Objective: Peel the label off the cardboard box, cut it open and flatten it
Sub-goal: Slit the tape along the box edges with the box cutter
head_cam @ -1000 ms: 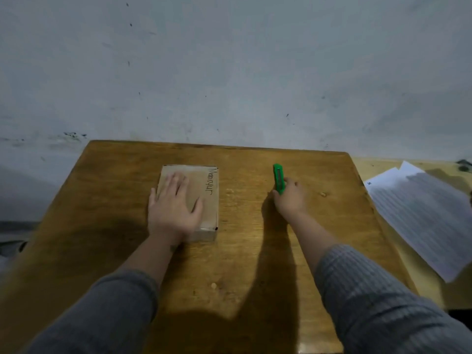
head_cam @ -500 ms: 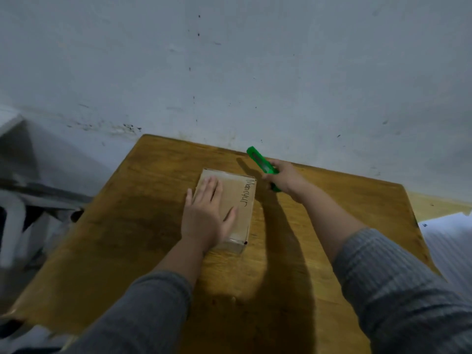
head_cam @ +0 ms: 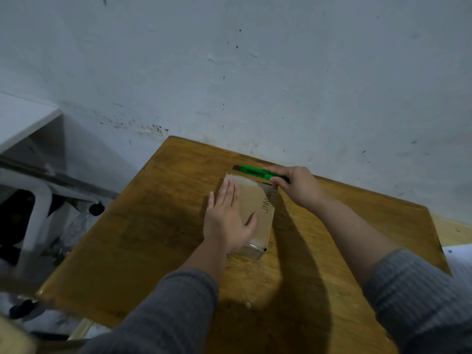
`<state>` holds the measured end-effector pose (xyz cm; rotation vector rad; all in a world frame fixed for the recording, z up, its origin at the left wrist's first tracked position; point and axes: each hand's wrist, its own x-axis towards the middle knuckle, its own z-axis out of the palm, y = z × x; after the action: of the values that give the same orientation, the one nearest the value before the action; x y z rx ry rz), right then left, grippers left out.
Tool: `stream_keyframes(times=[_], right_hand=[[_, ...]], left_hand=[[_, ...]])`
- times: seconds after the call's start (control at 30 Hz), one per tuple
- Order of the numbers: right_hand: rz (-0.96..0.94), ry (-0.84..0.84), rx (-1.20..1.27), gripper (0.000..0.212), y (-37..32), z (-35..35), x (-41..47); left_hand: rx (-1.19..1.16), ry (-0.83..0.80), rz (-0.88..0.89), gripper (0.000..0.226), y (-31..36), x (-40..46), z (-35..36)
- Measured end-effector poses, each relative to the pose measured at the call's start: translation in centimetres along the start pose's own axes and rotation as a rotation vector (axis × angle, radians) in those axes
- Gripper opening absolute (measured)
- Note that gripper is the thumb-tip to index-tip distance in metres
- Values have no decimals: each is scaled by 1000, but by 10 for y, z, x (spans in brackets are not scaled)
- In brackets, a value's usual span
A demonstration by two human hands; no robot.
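A small flat cardboard box [head_cam: 258, 200] with black handwriting along its right side lies on the wooden table [head_cam: 153, 226]. My left hand [head_cam: 227, 218] rests flat on its top with fingers spread. My right hand [head_cam: 298, 185] is closed around a green utility knife [head_cam: 255, 171], held level just beyond the box's far edge, its tip pointing left. I cannot make out a label on the box, and my left hand hides the left half of the top.
The table's far edge meets a grey-white wall [head_cam: 255, 72]. White furniture [head_cam: 28, 118] and a chair on castors [head_cam: 38, 200] stand left of the table. White paper [head_cam: 457, 254] lies at the right edge.
My right hand picked the green knife up off the table and carried it left to the box's far edge. The view swung right-to-left; my left hand stayed on the box.
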<state>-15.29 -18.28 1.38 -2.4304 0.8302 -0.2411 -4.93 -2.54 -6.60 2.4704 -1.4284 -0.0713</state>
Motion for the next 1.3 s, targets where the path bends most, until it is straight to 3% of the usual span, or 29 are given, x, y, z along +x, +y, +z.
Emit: stream_keyframes(times=[0.33,0.87,1.07,1.3], right_hand=[[-89,34,-205,34,-6,6,-2],[26,-33,-479,36,2,-18,-16],[111,56,-325,34,16,-29,-35],[14,42,-269,35,-11,-6,-25]], left_hand=[[16,-46,-10,87,1,0,-3],[40,-127,-38,87,5,0,-11],[58,-160,-37,87,7,-1,-12],[45,-163,-23,86,7,-2,-15]])
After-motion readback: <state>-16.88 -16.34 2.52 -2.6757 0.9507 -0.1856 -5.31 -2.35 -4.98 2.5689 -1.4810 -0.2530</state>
